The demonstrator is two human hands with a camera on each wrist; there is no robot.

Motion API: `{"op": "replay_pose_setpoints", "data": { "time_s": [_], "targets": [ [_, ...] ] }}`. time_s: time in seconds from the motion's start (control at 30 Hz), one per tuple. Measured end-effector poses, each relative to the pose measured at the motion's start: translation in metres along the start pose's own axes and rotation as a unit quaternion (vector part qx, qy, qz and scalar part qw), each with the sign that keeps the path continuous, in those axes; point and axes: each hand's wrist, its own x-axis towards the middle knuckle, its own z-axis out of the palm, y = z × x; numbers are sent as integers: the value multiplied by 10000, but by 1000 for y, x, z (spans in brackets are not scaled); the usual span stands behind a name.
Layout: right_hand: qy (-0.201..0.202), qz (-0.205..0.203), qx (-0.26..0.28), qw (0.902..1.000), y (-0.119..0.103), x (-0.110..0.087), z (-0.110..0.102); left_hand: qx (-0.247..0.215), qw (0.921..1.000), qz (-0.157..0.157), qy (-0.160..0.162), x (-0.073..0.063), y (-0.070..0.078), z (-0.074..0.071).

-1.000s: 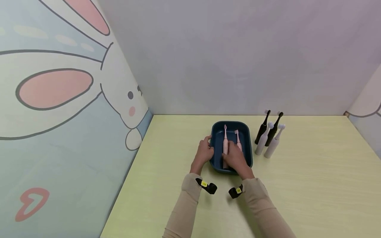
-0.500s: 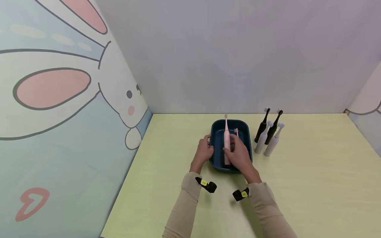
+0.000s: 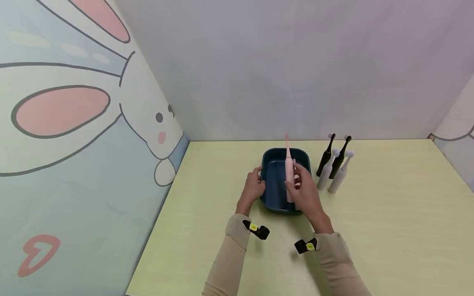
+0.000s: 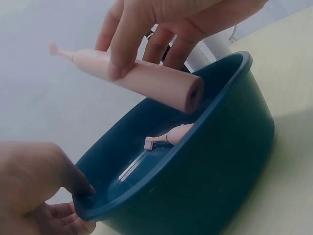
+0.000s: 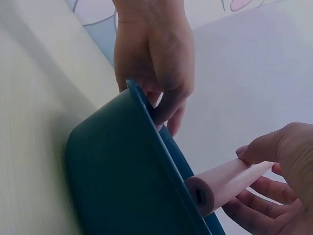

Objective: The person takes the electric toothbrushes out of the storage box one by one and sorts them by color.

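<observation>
My right hand point(image 3: 305, 191) pinches a pink electric toothbrush point(image 3: 289, 170) by its handle, thumb on one side and fingers on the other. The brush is tilted, head pointing away, held above a dark blue basin point(image 3: 273, 205). With thumb inside and fingers outside, my left hand point(image 3: 254, 187) grips the basin's left rim; the left wrist view shows this hold on the basin wall point(image 4: 220, 147). Inside the basin lies a second pink electric toothbrush point(image 4: 171, 135), mostly hidden by the right hand in the head view and by the near wall in the left wrist view.
Right of the basin, two black electric toothbrushes point(image 3: 326, 158) and two white electric toothbrushes point(image 3: 338, 179) stand upright in a tight group. The pale yellow table point(image 3: 392, 213) meets a grey wall point(image 3: 229, 82) at the back. A rabbit-patterned wall point(image 3: 74, 185) borders the left side.
My right hand has lifted the pink electric toothbrush from the basin's floor, up and to the right. The left hand has stayed on the rim.
</observation>
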Motion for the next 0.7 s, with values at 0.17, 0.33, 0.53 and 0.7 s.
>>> {"op": "replay_pose_setpoints", "data": {
  "time_s": [0.17, 0.33, 0.53, 0.7],
  "targets": [
    [237, 33, 60, 9997, 3, -4, -5, 15, 10000, -33, 10, 1, 0, 2],
    [584, -91, 96, 9982, 3, -8, -12, 19, 10000, -66, 2, 2, 0, 3],
    [1006, -128, 112, 9948, 3, -12, -20, -6, 10000, -46, -55, 1, 0, 3],
    [1395, -242, 49, 9899, 6, -15, -26, -18, 10000, 14, -39, -1, 2, 2]
  ]
}}
